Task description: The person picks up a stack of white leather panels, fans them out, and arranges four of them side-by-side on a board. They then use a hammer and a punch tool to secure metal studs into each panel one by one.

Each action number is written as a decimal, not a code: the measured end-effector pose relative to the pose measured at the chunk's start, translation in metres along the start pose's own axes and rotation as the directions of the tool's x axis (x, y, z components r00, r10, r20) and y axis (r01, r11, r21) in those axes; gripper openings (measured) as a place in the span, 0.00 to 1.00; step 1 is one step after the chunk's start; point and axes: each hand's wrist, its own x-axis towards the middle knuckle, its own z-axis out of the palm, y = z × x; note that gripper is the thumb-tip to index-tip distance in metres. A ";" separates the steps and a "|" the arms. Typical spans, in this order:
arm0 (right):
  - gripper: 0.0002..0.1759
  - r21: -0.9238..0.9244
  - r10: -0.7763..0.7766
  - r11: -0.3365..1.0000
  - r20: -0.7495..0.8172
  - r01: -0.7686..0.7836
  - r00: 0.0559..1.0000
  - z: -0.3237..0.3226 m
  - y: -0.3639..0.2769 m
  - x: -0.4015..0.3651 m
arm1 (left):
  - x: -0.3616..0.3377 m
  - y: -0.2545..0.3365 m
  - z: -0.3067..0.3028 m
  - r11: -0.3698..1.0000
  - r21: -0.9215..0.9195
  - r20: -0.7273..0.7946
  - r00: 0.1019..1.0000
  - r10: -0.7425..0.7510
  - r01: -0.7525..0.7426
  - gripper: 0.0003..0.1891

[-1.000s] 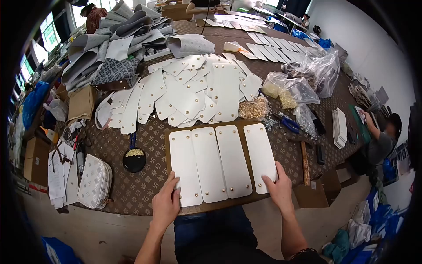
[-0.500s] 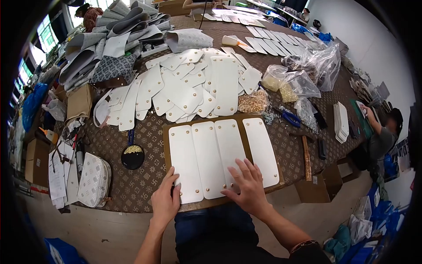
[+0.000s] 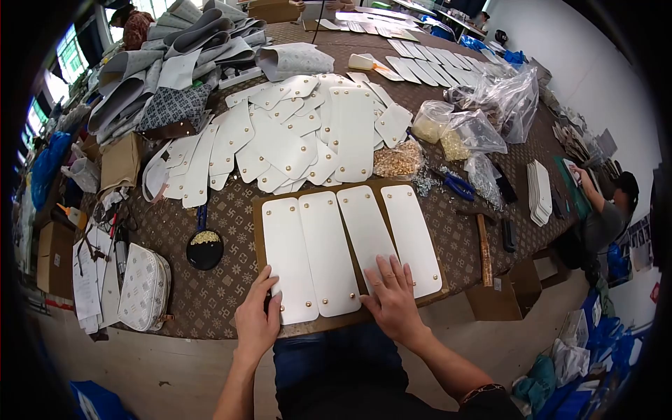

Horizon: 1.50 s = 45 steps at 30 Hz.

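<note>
Brown board [image 3: 257, 231] bears four studded white panels [image 3: 325, 245].

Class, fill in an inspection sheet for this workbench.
Surface: table under brown patterned cloth.
Job's things: four white panels side by side on a brown board.
Clutter: panel pile, hammer, blue pliers, plastic bags, black pan.
Hands: left hand at the leftmost panel's near corner; right hand flat, fingers spread, on the third panel.
Cables: nothing seen.
Surroundings: a person at right; grey fabric rolls far left.

Patterned table [image 3: 224, 234], brown board [image 3: 257, 231], loose white panels [image 3: 280, 147]
</note>
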 end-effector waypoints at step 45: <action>0.22 0.318 0.632 0.772 -0.293 -0.550 0.718 -0.104 0.200 -0.019 | 0.004 0.003 -0.033 0.557 -0.830 -0.104 0.983 -0.151 -0.002 0.35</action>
